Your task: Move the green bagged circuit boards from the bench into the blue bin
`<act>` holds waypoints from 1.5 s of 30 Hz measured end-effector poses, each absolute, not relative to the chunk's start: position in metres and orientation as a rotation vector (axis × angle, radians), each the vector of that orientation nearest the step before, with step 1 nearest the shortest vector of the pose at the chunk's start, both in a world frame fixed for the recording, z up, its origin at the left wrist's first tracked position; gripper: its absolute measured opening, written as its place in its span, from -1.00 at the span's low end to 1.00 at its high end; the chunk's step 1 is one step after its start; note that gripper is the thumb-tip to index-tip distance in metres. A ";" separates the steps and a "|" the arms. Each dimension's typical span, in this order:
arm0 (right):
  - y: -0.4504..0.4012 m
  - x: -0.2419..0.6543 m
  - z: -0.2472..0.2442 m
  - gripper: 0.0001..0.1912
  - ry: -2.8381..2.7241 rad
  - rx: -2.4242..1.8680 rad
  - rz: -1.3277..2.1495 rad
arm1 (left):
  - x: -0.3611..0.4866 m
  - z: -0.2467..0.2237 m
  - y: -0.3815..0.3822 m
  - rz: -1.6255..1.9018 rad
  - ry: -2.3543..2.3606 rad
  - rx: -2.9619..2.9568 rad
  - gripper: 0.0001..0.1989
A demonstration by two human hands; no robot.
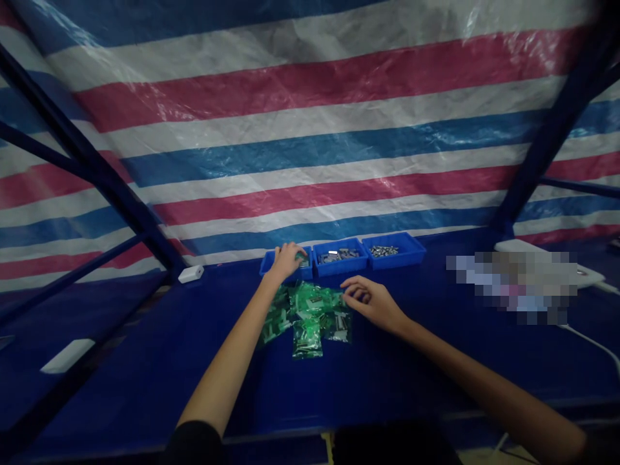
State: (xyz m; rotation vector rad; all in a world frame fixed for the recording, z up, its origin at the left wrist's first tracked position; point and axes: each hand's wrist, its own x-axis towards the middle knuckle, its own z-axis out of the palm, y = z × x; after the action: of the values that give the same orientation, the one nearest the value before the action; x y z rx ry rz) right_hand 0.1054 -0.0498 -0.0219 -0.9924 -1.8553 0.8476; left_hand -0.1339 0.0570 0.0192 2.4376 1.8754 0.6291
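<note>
At center, the left hand (288, 259) is over the leftmost blue bin (306, 272), grip impossible to tell; the right hand (371, 302), grip loosely spread, nears green packets (310, 316).

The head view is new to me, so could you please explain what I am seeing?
There is no machine here: one camera on a person's head looks forward and down at their bare hands. A blue table stands before a striped sheet. Green bags lie in a cluster, with three blue bins behind them. The left hand is at the left bin; the middle bin and right bin hold small metallic-looking pieces. The right hand, fingers curled, is beside the bags. I cannot tell whether either hand holds anything.
</note>
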 end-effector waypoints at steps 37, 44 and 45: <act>-0.029 0.119 -0.016 -0.49 -1.404 -1.027 1.341 | -0.049 -0.004 -0.044 1.365 1.420 1.998 -0.60; -0.024 0.122 -0.025 -0.56 -1.495 -0.963 1.203 | -0.054 0.000 -0.045 1.473 1.426 1.986 -0.66; -0.023 0.123 -0.025 -0.57 -1.477 -0.962 1.161 | -0.053 0.000 -0.046 1.457 1.414 2.045 -0.68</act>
State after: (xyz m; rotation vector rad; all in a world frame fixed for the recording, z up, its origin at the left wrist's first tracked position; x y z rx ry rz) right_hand 0.1232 -0.0228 -0.0251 -0.9624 -1.4768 1.1611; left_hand -0.0528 -0.0462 -0.0001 2.0455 1.4136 1.4566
